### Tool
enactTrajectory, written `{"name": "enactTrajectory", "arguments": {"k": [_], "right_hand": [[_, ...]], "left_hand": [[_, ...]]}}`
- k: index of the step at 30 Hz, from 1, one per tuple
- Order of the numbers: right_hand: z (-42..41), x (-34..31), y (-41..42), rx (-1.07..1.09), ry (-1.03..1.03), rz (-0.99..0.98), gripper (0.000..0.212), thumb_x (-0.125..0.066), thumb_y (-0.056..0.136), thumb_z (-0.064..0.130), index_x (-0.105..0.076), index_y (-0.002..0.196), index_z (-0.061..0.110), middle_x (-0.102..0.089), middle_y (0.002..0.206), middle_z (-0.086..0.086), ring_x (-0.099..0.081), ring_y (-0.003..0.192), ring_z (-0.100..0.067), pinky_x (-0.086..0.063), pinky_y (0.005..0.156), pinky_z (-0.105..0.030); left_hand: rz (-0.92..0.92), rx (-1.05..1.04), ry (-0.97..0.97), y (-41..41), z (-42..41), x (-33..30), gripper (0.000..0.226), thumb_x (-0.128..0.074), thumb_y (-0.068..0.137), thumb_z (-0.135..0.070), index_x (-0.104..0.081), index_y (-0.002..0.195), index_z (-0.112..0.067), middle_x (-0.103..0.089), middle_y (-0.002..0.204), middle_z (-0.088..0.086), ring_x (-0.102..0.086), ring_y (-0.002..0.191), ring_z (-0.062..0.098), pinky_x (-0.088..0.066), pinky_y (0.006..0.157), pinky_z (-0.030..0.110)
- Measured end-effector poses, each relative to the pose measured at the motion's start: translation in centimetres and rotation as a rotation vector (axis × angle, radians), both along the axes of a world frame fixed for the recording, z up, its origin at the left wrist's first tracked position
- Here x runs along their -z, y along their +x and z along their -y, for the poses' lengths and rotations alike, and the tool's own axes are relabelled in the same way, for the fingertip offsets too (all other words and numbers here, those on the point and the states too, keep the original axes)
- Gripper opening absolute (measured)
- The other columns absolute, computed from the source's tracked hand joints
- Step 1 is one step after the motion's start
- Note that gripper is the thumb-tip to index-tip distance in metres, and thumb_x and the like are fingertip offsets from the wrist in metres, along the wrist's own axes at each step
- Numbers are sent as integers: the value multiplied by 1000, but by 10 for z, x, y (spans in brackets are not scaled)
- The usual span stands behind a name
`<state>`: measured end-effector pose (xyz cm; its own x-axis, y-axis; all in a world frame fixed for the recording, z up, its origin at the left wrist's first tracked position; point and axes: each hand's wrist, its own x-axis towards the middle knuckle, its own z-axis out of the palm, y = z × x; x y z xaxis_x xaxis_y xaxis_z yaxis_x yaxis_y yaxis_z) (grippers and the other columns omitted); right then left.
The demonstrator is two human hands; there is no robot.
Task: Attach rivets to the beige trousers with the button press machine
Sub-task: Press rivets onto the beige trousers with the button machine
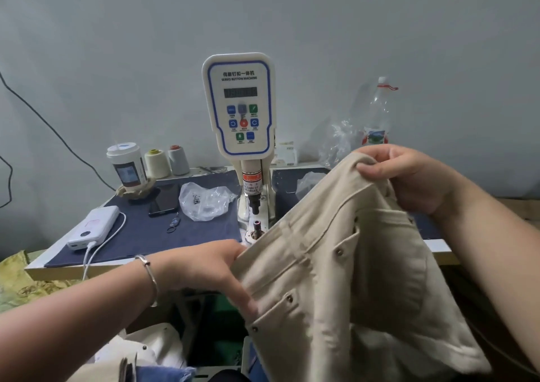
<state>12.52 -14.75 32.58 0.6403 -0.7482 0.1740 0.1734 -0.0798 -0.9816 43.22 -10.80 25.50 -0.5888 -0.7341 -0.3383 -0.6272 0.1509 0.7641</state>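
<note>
Beige trousers (344, 279) hang in front of me, held up between both hands, with several brass rivets showing along the pockets. My left hand (210, 270) grips the waistband's lower left edge, a bracelet on its wrist. My right hand (409, 174) grips the upper edge of the cloth, higher and further back. The white button press machine (239, 104) stands on the table behind the cloth; its lower die (257, 227) shows just left of the trousers, with nothing on it.
On the navy mat (175, 235) lie a clear bag of rivets (204, 199), a phone (163, 199), a power bank (93, 227) with cable, a cup (127, 162) and thread cones (168, 159). A plastic bottle (378, 113) stands back right. More garments (140, 352) lie below.
</note>
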Motion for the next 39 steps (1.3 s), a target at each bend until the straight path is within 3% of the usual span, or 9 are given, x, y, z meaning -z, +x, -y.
{"name": "enactTrajectory", "arguments": {"k": [6, 9, 12, 15, 20, 24, 30, 35, 39], "right_hand": [[6, 17, -26, 204, -38, -453, 27, -63, 79, 13, -68, 97, -6, -67, 87, -19, -66, 77, -17, -52, 71, -22], [6, 14, -23, 188, -233, -810, 41, -75, 77, 32, -66, 96, -3, -64, 89, -21, -61, 83, -14, -42, 79, -29], [3, 5, -11, 222, -360, -890, 33, -81, 60, 31, -64, 74, 7, -57, 64, -3, -54, 64, -11, -38, 61, -25], [6, -5, 20, 308, -517, -804, 15, -70, 65, 9, -59, 63, 18, -50, 52, 1, -46, 50, -8, -33, 46, -19], [17, -24, 99, 520, -688, -493, 37, -55, 53, 38, -59, 90, 35, -64, 71, 6, -60, 68, -21, -45, 46, -34], [21, -63, 176, 556, -728, -232, 45, -60, 60, 45, -56, 104, 49, -69, 87, 14, -68, 84, -22, -58, 68, -47], [-31, -121, 310, 301, -592, 12, 43, -66, 49, 49, -60, 90, 38, -68, 88, 10, -66, 85, -13, -53, 76, -38], [-80, -64, 428, 184, -696, -231, 27, -53, 85, 7, -53, 112, 12, -61, 110, -17, -56, 104, -35, -44, 84, -35], [-111, 51, 469, -150, -910, -743, 35, -54, 90, 18, -49, 124, 16, -56, 127, -14, -54, 115, -31, -45, 90, -36]], "left_hand": [[81, -185, -46, 67, -2, -11, 31, -89, 59, -36, -74, 74, -14, -70, 70, 2, -65, 68, 14, -53, 62, 23], [-42, -324, -294, 91, -16, -31, 35, -86, 56, -40, -73, 75, -14, -66, 87, -10, -63, 79, 8, -50, 61, 19], [-145, -416, -521, 110, -36, -55, 25, -75, 58, -37, -77, 73, -17, -60, 113, -16, -60, 104, 4, -55, 76, 22], [-176, -546, -517, 130, -68, -74, 37, -71, 57, -32, -74, 84, -7, -68, 91, 1, -64, 80, 18, -51, 64, 24], [-330, -858, -652, 148, -154, -105, 27, -78, 58, -15, -76, 84, -11, -71, 78, 6, -64, 72, 18, -55, 63, 25], [-458, -1095, -707, 153, -246, -144, 29, -81, 61, -11, -77, 89, -7, -75, 93, 14, -72, 79, 22, -60, 68, 27], [-649, -1375, -813, 156, -353, -189, 22, -58, 72, -21, -76, 62, -13, -67, 54, -1, -65, 45, 11, -52, 47, 16], [-188, -1762, -593, 207, -391, -129, 10, -73, 69, -19, -70, 68, -10, -60, 56, 4, -54, 47, 18, -42, 43, 19], [519, -1599, -139, 240, -403, -25, 31, -72, 84, -27, -63, 113, -19, -62, 108, 5, -61, 97, 21, -49, 82, 31]]}}
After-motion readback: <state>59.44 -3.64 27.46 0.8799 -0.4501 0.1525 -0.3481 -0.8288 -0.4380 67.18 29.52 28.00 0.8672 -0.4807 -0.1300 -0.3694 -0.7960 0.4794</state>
